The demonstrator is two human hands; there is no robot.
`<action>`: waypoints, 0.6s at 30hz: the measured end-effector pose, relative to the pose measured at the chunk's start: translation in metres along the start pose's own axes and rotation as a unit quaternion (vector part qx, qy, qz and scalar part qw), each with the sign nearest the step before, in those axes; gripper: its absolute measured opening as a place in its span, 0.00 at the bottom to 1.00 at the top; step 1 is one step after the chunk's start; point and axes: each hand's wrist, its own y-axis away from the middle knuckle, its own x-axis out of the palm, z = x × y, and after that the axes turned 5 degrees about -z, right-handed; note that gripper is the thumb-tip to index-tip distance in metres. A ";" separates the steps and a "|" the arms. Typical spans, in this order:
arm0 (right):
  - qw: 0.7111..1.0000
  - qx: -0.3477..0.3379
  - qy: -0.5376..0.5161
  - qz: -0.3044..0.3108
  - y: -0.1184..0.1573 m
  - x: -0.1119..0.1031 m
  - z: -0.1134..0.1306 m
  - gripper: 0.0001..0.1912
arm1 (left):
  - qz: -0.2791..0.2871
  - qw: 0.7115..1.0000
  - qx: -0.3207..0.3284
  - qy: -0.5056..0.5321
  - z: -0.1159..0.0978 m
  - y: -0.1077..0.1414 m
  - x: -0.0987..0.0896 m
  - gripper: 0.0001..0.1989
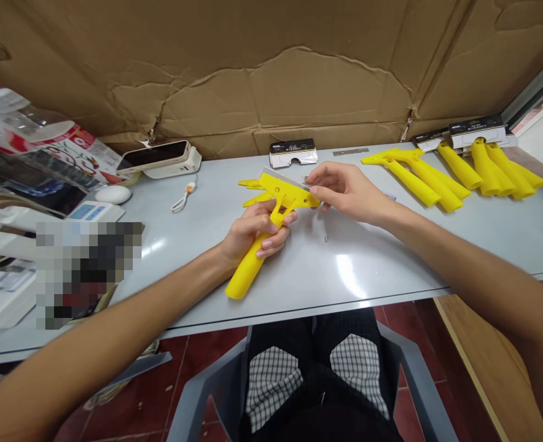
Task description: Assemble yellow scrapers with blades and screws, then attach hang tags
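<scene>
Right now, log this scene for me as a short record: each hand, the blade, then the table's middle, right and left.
Left hand: wrapped around the handle of a yellow scraper
Right hand: fingers at the right end of the scraper's head; grip unclear
Blade: along the head's far edge
Table middle: black-and-white packet, flat metal strip, tiny metal piece
Table right: more yellow tools
Table left: phone, white rounded object, short cable
</scene>
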 end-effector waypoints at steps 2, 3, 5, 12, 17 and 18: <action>0.997 -0.020 0.070 -0.002 -0.001 -0.008 0.002 0.11 | -0.010 1.000 0.008 0.003 0.001 -0.001 0.000 0.20; 0.993 -0.036 0.116 0.004 -0.001 -0.014 0.005 0.11 | -0.012 1.000 0.010 0.003 0.001 -0.001 0.000 0.20; 0.976 -0.064 0.202 0.048 -0.001 -0.030 0.012 0.11 | -0.014 1.000 0.010 -0.001 0.002 -0.002 -0.001 0.20; 0.944 -0.095 0.249 0.196 0.013 -0.049 0.037 0.10 | -0.053 0.998 0.012 0.015 -0.006 0.000 0.001 0.21; 0.921 -0.056 0.247 0.297 0.027 -0.008 0.031 0.15 | -0.096 0.995 0.015 0.035 -0.015 0.002 0.002 0.22; 0.914 -0.052 0.262 0.306 0.028 -0.003 0.028 0.14 | -0.097 0.994 0.017 0.036 -0.016 0.002 0.002 0.22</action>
